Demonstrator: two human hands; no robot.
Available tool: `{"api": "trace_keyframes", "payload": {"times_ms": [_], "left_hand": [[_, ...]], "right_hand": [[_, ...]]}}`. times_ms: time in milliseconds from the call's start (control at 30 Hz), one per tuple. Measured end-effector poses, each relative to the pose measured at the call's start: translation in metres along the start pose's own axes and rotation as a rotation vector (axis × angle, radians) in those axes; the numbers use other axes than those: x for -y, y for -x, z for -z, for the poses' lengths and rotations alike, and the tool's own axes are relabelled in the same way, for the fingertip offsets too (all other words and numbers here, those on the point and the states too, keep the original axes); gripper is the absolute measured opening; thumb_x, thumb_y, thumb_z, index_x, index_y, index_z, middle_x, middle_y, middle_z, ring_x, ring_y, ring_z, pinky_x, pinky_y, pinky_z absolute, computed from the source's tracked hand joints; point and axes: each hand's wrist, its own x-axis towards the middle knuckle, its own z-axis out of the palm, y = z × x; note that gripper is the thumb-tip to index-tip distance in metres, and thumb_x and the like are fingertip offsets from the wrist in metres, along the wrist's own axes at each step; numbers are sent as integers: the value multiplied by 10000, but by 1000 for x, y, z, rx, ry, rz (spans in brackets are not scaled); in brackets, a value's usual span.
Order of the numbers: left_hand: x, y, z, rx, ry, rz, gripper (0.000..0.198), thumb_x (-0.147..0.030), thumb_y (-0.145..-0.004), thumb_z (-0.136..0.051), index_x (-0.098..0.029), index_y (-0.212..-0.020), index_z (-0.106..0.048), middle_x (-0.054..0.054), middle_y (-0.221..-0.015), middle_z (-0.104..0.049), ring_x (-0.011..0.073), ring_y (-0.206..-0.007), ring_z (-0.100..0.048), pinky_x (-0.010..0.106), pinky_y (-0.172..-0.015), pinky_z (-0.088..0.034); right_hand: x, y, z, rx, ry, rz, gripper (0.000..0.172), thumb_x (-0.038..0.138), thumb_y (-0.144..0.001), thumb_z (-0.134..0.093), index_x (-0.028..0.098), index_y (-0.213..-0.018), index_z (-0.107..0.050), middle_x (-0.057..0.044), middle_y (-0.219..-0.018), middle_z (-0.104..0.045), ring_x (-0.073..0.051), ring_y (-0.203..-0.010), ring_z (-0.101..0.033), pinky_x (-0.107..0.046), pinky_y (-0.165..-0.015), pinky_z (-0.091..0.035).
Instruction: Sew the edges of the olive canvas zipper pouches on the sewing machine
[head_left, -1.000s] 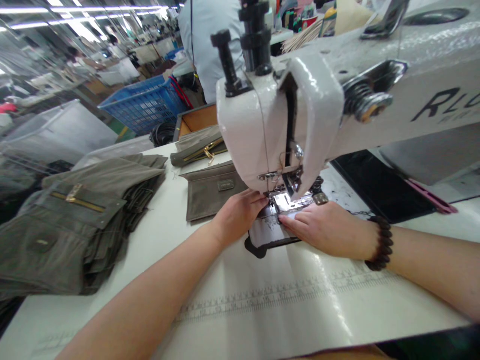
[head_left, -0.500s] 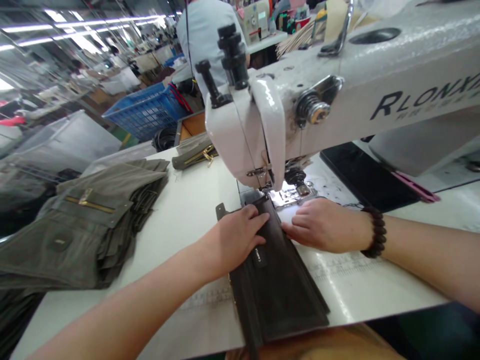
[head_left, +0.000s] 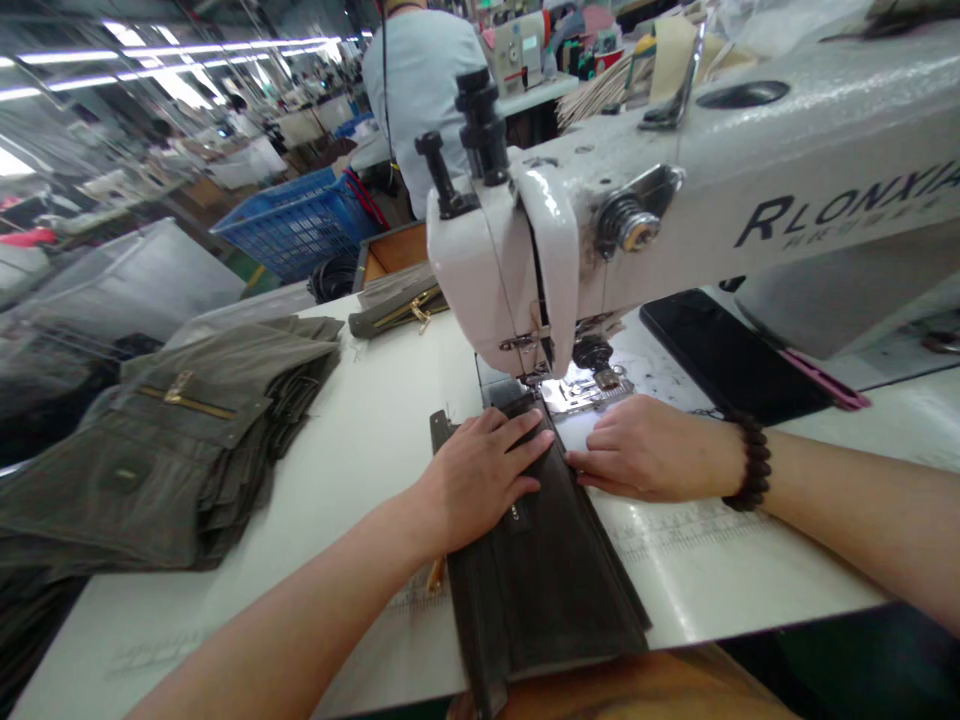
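Observation:
A dark olive fabric piece (head_left: 562, 570) with a small label lies lengthwise on the white table, its far end under the needle area of the sewing machine (head_left: 502, 270). My left hand (head_left: 487, 470) rests flat on top of it, fingers spread toward the needle. A gold zipper pull (head_left: 436, 575) shows at its left edge. Beside the fabric's right edge, my right hand (head_left: 637, 450) has its fingers curled, with the index finger and thumb together at that edge. Whether they pinch the fabric edge or only press against it is hard to see. A beaded bracelet circles the right wrist.
A stack of olive fabric panels with zippers (head_left: 187, 430) lies at the left. Another zippered piece (head_left: 397, 308) is behind the machine head. A black phone (head_left: 735, 355) lies under the machine arm. Beyond stand a blue crate (head_left: 292, 225) and a seated person (head_left: 424, 85).
My left hand has slid slightly forward, its fingers more spread over the fabric. The fabric's near end has shifted slightly left. My right hand stays nearly in place.

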Motion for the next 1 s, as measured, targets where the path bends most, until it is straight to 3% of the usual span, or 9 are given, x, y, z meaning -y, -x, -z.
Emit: {"api": "trace_keyframes", "payload": {"times_ms": [267, 367, 433, 467, 533, 633, 767, 900, 1000], "left_hand": [[1, 2, 10, 8, -67, -37, 422, -309, -798, -541, -164, -1189, -481, 80, -1288, -447, 217, -1073, -465, 366, -905, -385], [-30, 14, 16, 4, -86, -34, 504, -432, -737, -580, -137, -1142, -522, 104, -1238, -496, 250, -1030, -502, 396, -877, -417], [-57, 27, 15, -21, -55, -53, 674, -554, -651, -601, -97, -1138, -515, 135, -1217, -509, 287, -1028, -504, 439, -875, -424], [-69, 34, 13, -42, -52, -75, 684, -532, -640, -624, -77, -1138, -508, 147, -1219, -505, 295, -1026, -508, 440, -862, -439], [-84, 48, 5, -130, -64, -91, 454, -308, -728, -605, -59, -1100, -526, 148, -1164, -548, 266, -976, -547, 385, -802, -488], [-84, 62, -3, -328, 82, -45, 244, -107, -796, -453, -68, -1008, -568, 123, -997, -634, 196, -880, -597, 304, -747, -517], [-69, 70, 2, -549, 350, 134, 190, -124, -816, -440, -108, -921, -597, 81, -878, -655, 138, -805, -614, 228, -729, -517], [-74, 70, 11, -627, 357, 148, 198, -104, -795, -466, -100, -936, -604, 85, -905, -653, 141, -839, -610, 235, -775, -508], [-85, 67, 14, -641, 317, 137, 218, -92, -787, -462, -91, -951, -605, 93, -938, -651, 155, -868, -608, 257, -805, -504]], "right_hand": [[12, -2, 9, 110, -43, -108, 224, 282, -873, -391, 160, -836, -575, -17, -644, -603, -123, -535, -513, -275, -476, -182], [24, -4, 15, 157, -8, -217, 164, 241, -843, -441, 160, -878, -580, -35, -651, -612, -145, -545, -536, -263, -465, -176], [37, 1, 17, 167, 3, -311, 132, 200, -823, -468, 158, -884, -576, -37, -642, -609, -156, -537, -541, -258, -457, -181], [46, 5, 17, 162, -15, -355, 118, 187, -818, -472, 158, -867, -575, -33, -642, -606, -158, -539, -541, -257, -457, -195], [64, 18, 15, 118, -111, -419, 98, 191, -820, -475, 167, -831, -570, -20, -666, -598, -156, -571, -543, -253, -476, -251], [92, 40, 8, -14, -284, -454, 133, 233, -795, -533, 188, -918, -554, -8, -760, -575, -146, -657, -533, -244, -551, -340], [117, 55, -8, -256, -207, -415, 222, 234, -817, -505, 173, -1029, -528, -34, -781, -532, -149, -657, -488, -257, -553, -360], [124, 55, -22, -415, -5, -340, 225, 143, -844, -407, 120, -1024, -539, -45, -707, -521, -148, -599, -451, -274, -520, -356], [126, 53, -26, -479, 35, -289, 263, 115, -842, -383, 91, -1069, -515, -80, -794, -565, -156, -655, -482, -287, -562, -404]]}}
